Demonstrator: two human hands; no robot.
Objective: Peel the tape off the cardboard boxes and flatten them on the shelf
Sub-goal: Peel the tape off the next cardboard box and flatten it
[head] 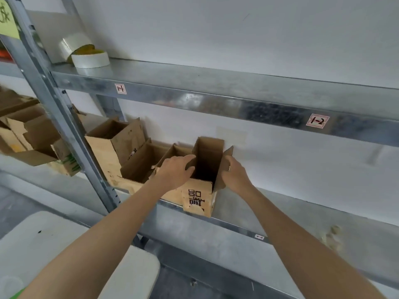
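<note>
An open cardboard box (199, 196) with black printed characters on its front stands at the front edge of the middle metal shelf (280, 214), its top flaps raised. My left hand (176, 169) grips the box's left wall, fingers curled over the rim into the opening. My right hand (234, 174) holds the right flap and wall from outside. Two more open boxes (138, 167) stand just left of it, touching in a row. I see no tape on the held box from here.
A taller open box (108, 147) stands further left by the shelf upright (71, 134). More cardboard boxes (26, 134) fill the neighbouring bay. Tape rolls (90, 58) lie on the upper shelf. A pale table (71, 253) sits below left. Small debris (332, 234) lies on the shelf at right.
</note>
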